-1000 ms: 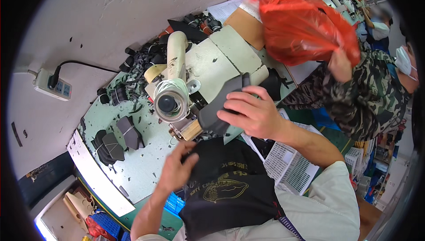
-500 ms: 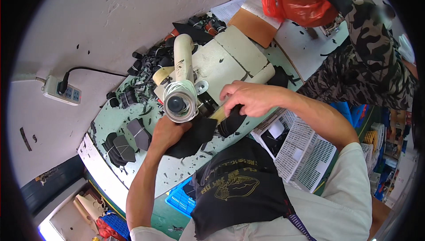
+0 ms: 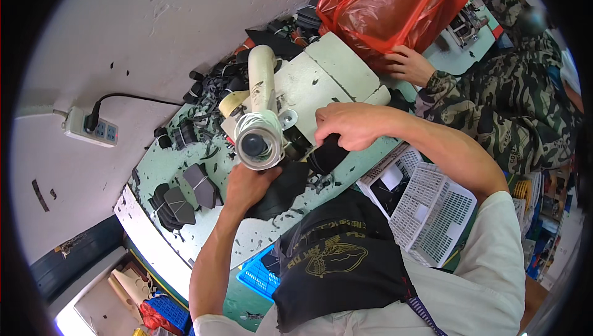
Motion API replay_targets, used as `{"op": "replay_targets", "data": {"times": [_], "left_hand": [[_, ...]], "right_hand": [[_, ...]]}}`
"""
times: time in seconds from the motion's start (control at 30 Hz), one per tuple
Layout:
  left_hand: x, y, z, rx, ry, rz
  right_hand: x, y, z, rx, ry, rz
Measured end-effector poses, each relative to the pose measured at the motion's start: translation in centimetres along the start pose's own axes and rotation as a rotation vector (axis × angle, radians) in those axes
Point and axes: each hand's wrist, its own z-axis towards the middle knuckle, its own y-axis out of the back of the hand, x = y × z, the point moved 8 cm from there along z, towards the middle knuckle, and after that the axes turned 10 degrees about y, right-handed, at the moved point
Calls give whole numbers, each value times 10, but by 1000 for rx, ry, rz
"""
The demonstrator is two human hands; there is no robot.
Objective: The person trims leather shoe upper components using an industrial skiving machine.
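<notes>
My left hand (image 3: 247,186) grips the edge of a flat black piece (image 3: 281,193) at the front of a cream bench machine (image 3: 327,71). Its fingertips are hidden beneath the machine's round cup (image 3: 259,144), which has white cord wound about it. At the right of the machine's working end, my right hand (image 3: 352,126) is closed with bent fingers on a small stack of black pieces (image 3: 327,155). Tied bundles of dark cut pieces, one (image 3: 202,186) and another (image 3: 173,206), lie on the green tabletop (image 3: 228,237) to the left.
Black scraps (image 3: 213,89) heap behind the machine against the wall. A socket strip (image 3: 92,127) with a black plug is on the left. White plastic baskets (image 3: 426,209) stand right of my lap. A co-worker's hand (image 3: 411,64) touches a red plastic bag (image 3: 395,8) at the back.
My right hand has drawn slightly back toward the machine, with the black stack closer in under it. The co-worker's red bag has come lower and spread wider, and their hand now shows.
</notes>
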Motion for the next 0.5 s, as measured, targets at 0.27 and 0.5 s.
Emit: {"op": "replay_targets", "data": {"times": [0.27, 0.5], "left_hand": [[4, -9, -10, 171, -112, -283], [3, 1, -5, -84, -19, -30]], "right_hand": [[-3, -15, 12, -27, -180, -107], [-3, -5, -5, 36, -34, -16]]}}
